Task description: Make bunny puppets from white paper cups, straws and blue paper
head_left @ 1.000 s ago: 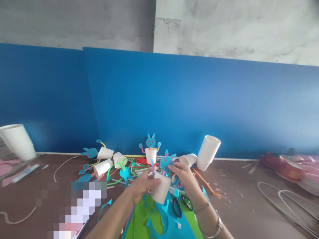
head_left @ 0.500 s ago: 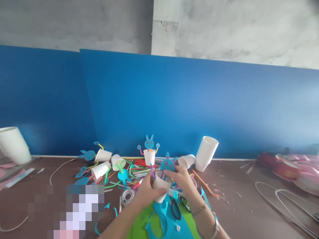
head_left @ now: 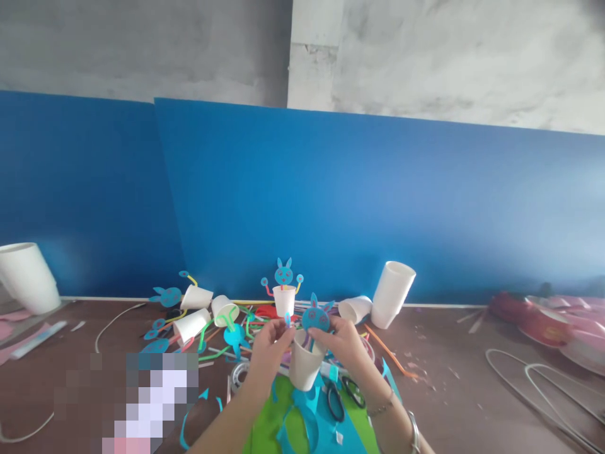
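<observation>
In front of me a white paper cup [head_left: 305, 366] stands out over the green and blue paper, with purple straws inside it. My right hand [head_left: 343, 340] grips the blue paper rabbit head [head_left: 316, 320] above the cup's rim, its thumb on the face. Left of the cup, my left hand [head_left: 274, 347] has thumb and fingers pinched together around a small blue piece [head_left: 287, 320], possibly at a straw's end; most of it is hidden. Behind my hands stands a finished-looking rabbit cup [head_left: 284, 301] with a head and two straw arms.
More rabbit cups [head_left: 191, 323] lie on their sides at left among loose straws. Stacked paper cups [head_left: 393, 295] stand at right. A tape roll [head_left: 239, 376], scissors [head_left: 335, 402] and blue paper scraps [head_left: 309, 425] lie near my wrists. A white cable [head_left: 534, 391] curls at far right.
My left hand has let go of the cup's side and moved up to its left rim, fingers pinched there. The cup now stands more upright. My right hand stays at the rabbit head.
</observation>
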Tool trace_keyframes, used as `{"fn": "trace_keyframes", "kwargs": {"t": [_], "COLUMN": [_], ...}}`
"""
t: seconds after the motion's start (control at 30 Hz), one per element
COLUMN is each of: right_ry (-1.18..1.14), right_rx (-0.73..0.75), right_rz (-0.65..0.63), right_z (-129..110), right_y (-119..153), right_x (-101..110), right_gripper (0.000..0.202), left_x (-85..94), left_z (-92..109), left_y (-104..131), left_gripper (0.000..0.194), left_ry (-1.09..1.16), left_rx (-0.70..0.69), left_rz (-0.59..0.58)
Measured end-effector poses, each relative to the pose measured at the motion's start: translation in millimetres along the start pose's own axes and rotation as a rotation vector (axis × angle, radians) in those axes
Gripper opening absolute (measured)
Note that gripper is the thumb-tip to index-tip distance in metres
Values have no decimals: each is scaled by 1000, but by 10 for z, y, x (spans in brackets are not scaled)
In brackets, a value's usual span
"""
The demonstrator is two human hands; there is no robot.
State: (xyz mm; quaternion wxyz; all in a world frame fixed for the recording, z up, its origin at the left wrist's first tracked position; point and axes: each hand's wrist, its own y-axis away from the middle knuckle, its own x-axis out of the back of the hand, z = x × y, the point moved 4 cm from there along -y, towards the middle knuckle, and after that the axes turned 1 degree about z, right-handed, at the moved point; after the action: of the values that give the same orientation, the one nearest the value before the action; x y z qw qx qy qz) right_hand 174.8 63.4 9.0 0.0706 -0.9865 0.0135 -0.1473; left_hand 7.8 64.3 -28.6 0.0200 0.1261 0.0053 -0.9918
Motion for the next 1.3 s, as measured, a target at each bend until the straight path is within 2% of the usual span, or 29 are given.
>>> {"fn": "trace_keyframes", "kwargs": {"t": [0.07,0.13,0.2,0.27,0.33,0.4,0.47,0.67,0.83,1.0,1.1,1.3], "right_ry": [29,97,229,406,587,714,749,656,626,582,542,528], "right_rx": [6,83,277,518,685,742,730,642,610,513,463,464], "right_rz": [-7,120,327,431,356,206,107,57,51,88,46,-1], "right_z": [-5,-80,-252,-461,-613,-680,-695,-663,-645,-699,-692,-603], "right_y": [5,40,137,275,382,433,439,362,356,383,374,328], "right_x": [-4,52,133,151,92,15,-28,12,53,97,97,11], "right_gripper": [30,40,49,49,45,40,31,8,15,15,9,11], "left_x": [7,-1,-22,-47,-73,-96,-113,-135,-146,-104,-114,-170], "left_z": [27,54,88,134,184,231,270,334,341,315,286,275], "left_y": [3,25,60,103,151,195,232,298,330,253,209,237], "left_gripper": [47,41,34,26,18,12,12,12,8,7,8,9], "left_ry": [-27,-67,-129,-206,-282,-342,-390,-490,-565,-560,-522,-453], "left_rx": [-20,-45,-74,-111,-153,-195,-237,-319,-334,-275,-219,-160], "left_rz": [3,8,7,5,-6,-29,-59,-102,-90,-22,-37,-70]}}
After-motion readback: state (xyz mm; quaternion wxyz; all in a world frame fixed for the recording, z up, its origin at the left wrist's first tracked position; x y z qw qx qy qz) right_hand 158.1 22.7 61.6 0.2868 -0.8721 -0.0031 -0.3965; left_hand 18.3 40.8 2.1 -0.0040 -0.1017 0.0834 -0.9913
